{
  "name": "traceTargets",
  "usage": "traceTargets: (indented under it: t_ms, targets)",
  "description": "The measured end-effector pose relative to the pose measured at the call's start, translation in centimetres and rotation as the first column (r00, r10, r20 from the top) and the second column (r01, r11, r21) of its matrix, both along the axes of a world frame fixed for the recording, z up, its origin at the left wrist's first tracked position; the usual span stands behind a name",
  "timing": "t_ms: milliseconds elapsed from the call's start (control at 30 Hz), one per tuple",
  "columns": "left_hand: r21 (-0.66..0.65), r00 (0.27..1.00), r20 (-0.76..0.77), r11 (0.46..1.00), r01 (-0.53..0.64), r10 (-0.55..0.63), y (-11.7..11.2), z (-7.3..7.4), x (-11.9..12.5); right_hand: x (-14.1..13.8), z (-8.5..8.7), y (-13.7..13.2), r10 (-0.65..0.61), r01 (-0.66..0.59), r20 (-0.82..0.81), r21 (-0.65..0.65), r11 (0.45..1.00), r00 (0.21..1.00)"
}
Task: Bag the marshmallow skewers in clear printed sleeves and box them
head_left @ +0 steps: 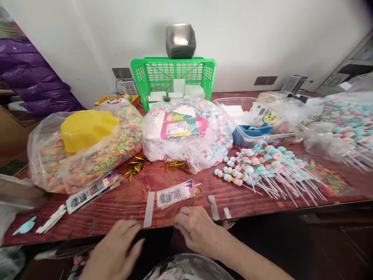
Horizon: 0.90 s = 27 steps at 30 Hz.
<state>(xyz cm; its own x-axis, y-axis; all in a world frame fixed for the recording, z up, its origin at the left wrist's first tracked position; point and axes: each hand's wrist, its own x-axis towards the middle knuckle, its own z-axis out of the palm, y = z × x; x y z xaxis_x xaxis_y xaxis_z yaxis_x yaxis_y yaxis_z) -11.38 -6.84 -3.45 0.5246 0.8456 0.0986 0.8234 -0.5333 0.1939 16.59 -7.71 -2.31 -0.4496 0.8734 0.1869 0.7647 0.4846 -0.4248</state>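
My left hand (118,249) is at the table's front edge, slightly blurred, its thumb apart from the fingers and nothing visible in it. Further right, my right hand (196,229) rests at the same edge with its fingers curled down together; their tips are hidden, so I cannot see what they hold, if anything. Just beyond it, printed clear candy sleeves (176,193) lie flat on the red-brown table (125,210). Strips of tape (149,210) are stuck near the edge. Pink and blue candy skewers (268,163) on white sticks lie piled to the right.
A bag of ring candies (116,155) with a yellow cover (87,130) stands left. In the middle, a bag of pink and blue candies (215,144) carries printed cards (183,126). Behind are a green basket (175,68) and a clear bin (247,138). More bagged skewers (346,124) lie right.
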Motion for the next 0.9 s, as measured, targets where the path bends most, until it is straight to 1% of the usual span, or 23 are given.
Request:
traceTargets:
  t_ms: [33,67,100,133,167,200,233,300,333,367,400,433,500,567,633,700,733,800,867,900]
  targets:
    - [0.007,0.997,-0.013,0.997,0.074,-0.073,1.3,0.4,3.9,0.4,-0.2,0.4,-0.084,0.082,0.021,0.084,0.993,0.996]
    - [0.009,0.991,-0.049,0.992,0.126,-0.126,2.5,0.9,7.5,1.2,-0.3,0.6,-0.176,0.168,0.037,0.161,0.972,0.984]
    - [0.002,0.981,-0.106,0.987,0.163,-0.162,3.5,1.3,10.6,2.3,-0.5,0.8,-0.272,0.255,0.046,0.223,0.941,0.961]
    - [0.009,0.970,-0.164,0.983,0.184,-0.180,4.2,1.6,13.0,3.8,-0.6,0.9,-0.359,0.335,0.049,0.258,0.906,0.932]
    - [0.011,0.959,-0.218,0.982,0.188,-0.182,4.7,1.7,14.7,5.7,-0.7,0.8,-0.440,0.411,0.047,0.279,0.868,0.897]
    - [0.007,0.948,-0.263,0.982,0.187,-0.179,5.1,1.5,15.7,7.9,-0.8,0.5,-0.530,0.495,0.043,0.299,0.816,0.847]
    - [0.006,0.939,-0.299,0.984,0.179,-0.169,5.4,1.2,16.2,10.1,-0.9,0.1,-0.622,0.582,0.038,0.314,0.750,0.782]
    - [0.015,0.930,-0.333,0.986,0.168,-0.154,5.9,0.1,16.2,14.3,-1.0,-0.8,-0.784,0.734,0.037,0.326,0.595,0.619]
    - [0.035,0.932,-0.331,0.985,0.168,-0.148,6.1,-0.4,15.8,16.0,-1.1,-1.2,-0.837,0.785,0.049,0.320,0.530,0.545]
    - [0.066,0.937,-0.319,0.982,0.175,-0.145,6.4,-1.0,15.4,17.3,-1.2,-1.4,-0.874,0.823,0.067,0.308,0.477,0.481]
    - [0.104,0.944,-0.295,0.977,0.186,-0.148,6.7,-1.6,15.0,18.1,-1.3,-1.5,-0.897,0.850,0.090,0.293,0.438,0.432]
    - [0.147,0.952,-0.265,0.969,0.198,-0.154,7.0,-2.0,14.6,18.7,-1.4,-1.3,-0.909,0.867,0.116,0.274,0.416,0.400]
    - [0.239,0.966,-0.193,0.946,0.219,-0.175,7.6,-2.8,13.8,18.9,-1.5,-0.6,-0.912,0.885,0.164,0.231,0.405,0.375]
    - [0.329,0.969,-0.124,0.913,0.242,-0.213,8.0,-3.3,13.2,18.6,-1.4,0.4,-0.905,0.892,0.196,0.187,0.412,0.377]
    - [0.397,0.964,-0.078,0.879,0.264,-0.255,8.0,-3.4,12.8,18.3,-1.3,1.0,-0.902,0.898,0.208,0.153,0.412,0.378]
    - [0.427,0.961,-0.057,0.864,0.268,-0.270,7.7,-3.2,12.7,18.2,-1.2,1.3,-0.905,0.904,0.197,0.136,0.405,0.376]
    - [0.427,0.964,-0.052,0.866,0.259,-0.262,7.5,-3.1,12.7,18.2,-1.2,1.4,-0.907,0.905,0.184,0.134,0.404,0.378]
    - [0.400,0.974,-0.044,0.889,0.221,-0.222,7.0,-2.8,12.9,18.2,-1.2,1.3,-0.909,0.901,0.146,0.141,0.411,0.391]
    - [0.352,0.983,-0.011,0.920,0.173,-0.181,6.9,-2.6,13.0,18.0,-1.1,1.0,-0.897,0.885,0.100,0.151,0.441,0.430]
    - [0.326,0.985,0.023,0.933,0.153,-0.169,7.0,-2.5,13.0,18.0,-0.8,0.8,-0.882,0.869,0.079,0.153,0.471,0.465]
